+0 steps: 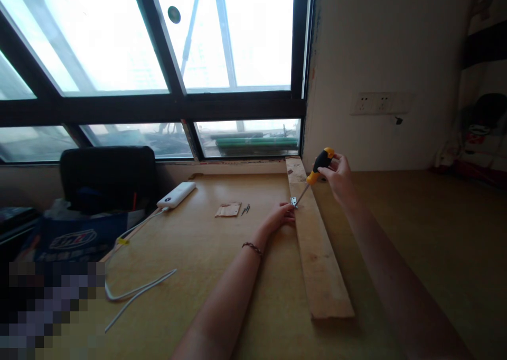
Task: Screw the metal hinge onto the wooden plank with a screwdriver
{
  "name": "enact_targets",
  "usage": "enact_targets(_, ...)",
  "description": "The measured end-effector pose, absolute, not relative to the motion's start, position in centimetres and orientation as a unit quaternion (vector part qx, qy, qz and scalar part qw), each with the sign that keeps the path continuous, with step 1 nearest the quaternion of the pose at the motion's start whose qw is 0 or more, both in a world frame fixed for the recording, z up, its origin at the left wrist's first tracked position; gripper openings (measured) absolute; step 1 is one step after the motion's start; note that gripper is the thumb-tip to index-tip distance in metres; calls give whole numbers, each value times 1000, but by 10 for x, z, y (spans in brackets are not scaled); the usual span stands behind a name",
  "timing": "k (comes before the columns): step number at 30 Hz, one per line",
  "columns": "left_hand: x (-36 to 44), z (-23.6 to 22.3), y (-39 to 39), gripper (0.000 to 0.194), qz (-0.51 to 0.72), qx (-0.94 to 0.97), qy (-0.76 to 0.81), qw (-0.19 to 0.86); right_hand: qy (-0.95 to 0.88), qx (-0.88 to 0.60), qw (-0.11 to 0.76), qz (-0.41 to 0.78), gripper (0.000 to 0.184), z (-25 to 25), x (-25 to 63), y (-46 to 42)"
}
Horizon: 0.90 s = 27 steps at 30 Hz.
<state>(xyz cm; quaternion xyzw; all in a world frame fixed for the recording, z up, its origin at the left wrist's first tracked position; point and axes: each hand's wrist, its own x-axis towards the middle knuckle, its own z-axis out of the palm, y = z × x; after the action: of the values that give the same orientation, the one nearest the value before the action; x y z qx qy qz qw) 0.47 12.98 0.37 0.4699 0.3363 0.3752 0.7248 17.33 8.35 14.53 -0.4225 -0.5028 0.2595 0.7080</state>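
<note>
A long wooden plank (320, 259) lies on the wooden table (222, 275), running away from me toward the window. A small metal hinge (293, 201) sits at the plank's left edge. My left hand (280, 217) rests on the table against that edge, fingers closed on the hinge. My right hand (338, 176) grips the black and yellow handle of a screwdriver (317, 171). The screwdriver slants down to the left, with its tip at the hinge.
A small piece of wood (228, 210) and a few screws (246, 209) lie left of the plank. A white power bank (176, 194) with a white cable (134, 291) lies farther left. A black chair (108, 177) stands by the window. Wall sockets (374, 103) at right.
</note>
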Motion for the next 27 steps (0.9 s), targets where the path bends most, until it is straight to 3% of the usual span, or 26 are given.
enact_targets(7,5,5,129,17,374,469,341,724,-495,-504,693,149,45,141,183,90)
enact_targets(14,4,-1,132,18,378,467,329,728,-465,-447,723,246,54,147,183,87)
enact_targets(21,4,3,130,17,375,461,335,731,-494,-493,694,176,51,144,189,89)
enact_targets(27,5,3,129,14,376,464,339,727,-487,-439,709,260,60,148,183,85)
